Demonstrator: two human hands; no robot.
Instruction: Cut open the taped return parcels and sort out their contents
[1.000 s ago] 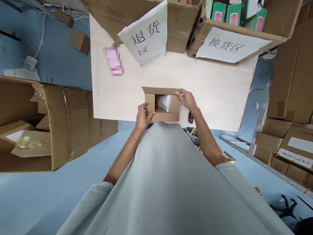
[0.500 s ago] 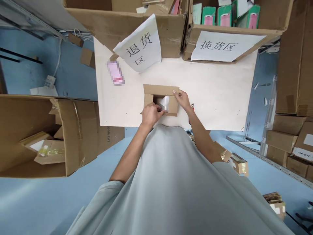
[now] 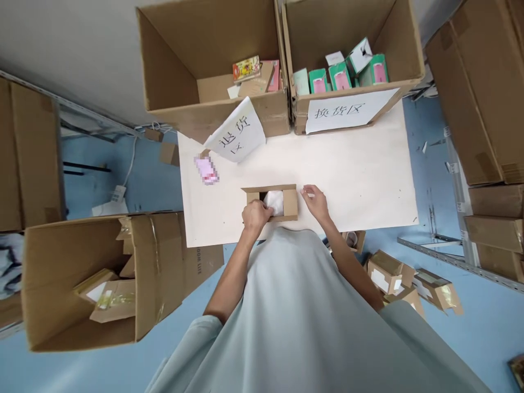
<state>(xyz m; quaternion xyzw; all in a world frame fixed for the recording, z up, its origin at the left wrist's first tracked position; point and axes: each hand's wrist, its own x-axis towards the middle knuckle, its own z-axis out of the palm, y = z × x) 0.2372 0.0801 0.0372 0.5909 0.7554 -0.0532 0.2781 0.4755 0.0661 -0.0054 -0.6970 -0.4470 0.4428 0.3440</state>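
A small open cardboard box [image 3: 290, 203] lies on the pale table [image 3: 360, 180] right in front of me. Inside it sits a white plastic-wrapped item [image 3: 275, 201]. My left hand [image 3: 254, 216] reaches into the box's left side, its fingers closed on the wrapped item. Just right of the box, my right hand [image 3: 314, 201] rests with its fingers loosely curled, off the box and holding nothing that I can see.
Two large open cartons stand at the table's far edge, each with a paper sign: the left one [image 3: 213, 71] holds a few items, the right one [image 3: 352, 60] several green boxes. Another big carton [image 3: 98, 278] lies to my left. Small parcels [image 3: 393, 273] litter the blue floor.
My left hand went from the box's front flap into the box and closed on the white item. My right hand came off the box's right edge. The camera view lifted, showing the cartons' insides.
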